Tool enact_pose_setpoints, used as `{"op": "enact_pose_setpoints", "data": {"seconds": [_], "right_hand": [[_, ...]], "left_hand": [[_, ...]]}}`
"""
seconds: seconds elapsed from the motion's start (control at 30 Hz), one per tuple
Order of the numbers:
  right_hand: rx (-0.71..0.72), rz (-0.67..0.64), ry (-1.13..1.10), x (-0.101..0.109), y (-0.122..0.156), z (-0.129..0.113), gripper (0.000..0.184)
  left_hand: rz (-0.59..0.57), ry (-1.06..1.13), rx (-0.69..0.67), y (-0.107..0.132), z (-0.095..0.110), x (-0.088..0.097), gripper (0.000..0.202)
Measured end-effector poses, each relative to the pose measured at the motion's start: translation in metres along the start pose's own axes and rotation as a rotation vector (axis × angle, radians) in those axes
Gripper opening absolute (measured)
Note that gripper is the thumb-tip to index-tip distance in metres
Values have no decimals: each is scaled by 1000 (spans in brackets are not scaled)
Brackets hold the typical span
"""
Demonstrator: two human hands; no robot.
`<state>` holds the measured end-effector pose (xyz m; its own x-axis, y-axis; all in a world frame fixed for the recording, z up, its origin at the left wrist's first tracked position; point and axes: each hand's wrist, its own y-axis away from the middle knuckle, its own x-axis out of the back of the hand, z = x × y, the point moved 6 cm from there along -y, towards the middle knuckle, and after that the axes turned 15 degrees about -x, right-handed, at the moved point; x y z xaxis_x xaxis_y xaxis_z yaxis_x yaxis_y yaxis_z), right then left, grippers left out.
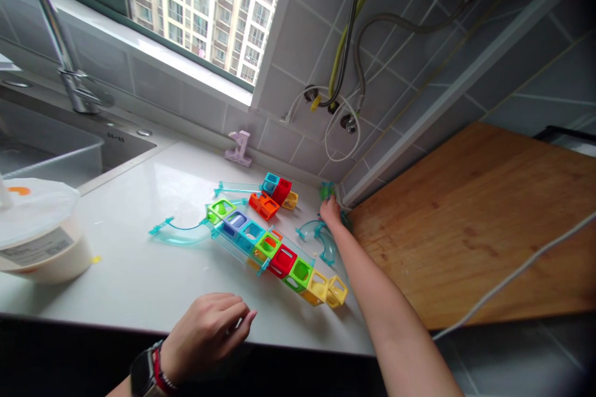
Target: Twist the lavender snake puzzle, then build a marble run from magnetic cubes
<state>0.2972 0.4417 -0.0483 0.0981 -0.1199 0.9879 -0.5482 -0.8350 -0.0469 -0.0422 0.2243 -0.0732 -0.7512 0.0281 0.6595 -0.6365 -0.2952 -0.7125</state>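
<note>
My right hand [329, 209] reaches to the back right corner of the counter, its fingers closed on a green toy block [327, 190] with a teal edge; the fingertips are partly hidden. Beside that wrist lie curved clear teal track pieces [327, 245]. My left hand [209, 329] hovers over the counter's front edge, loosely curled with nothing visible in it. Between the hands a row of joined colourful cube blocks [283, 259] lies with teal tracks along it. A curved teal track [181, 236] sticks out at its left end. Behind it sits a smaller block cluster [274, 193].
A sink [125, 152] with a faucet [77, 84] is on the left, near a lidded tub [41, 236]. A purple stand-like piece [239, 149] is by the wall. A wooden board [465, 223] leans at the right, crossed by a white cable [512, 276].
</note>
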Motion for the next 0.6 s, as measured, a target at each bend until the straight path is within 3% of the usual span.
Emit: {"op": "enact_pose_setpoints", "data": {"seconds": [0.13,0.33,0.5,0.6], "right_hand": [[-89,18,-292,14,3,12,44],[-46,-37,-616,43,13,13,55],[65,-226,-744,62,75,12,54],[179,-548,-837,68,131,3,43]], "left_hand": [[-14,-18,-2,1,0,-2,28],[1,-4,15,-3,0,1,26],[-19,-13,8,-1,1,-1,27],[-37,-10,13,1,0,-4,26]]}}
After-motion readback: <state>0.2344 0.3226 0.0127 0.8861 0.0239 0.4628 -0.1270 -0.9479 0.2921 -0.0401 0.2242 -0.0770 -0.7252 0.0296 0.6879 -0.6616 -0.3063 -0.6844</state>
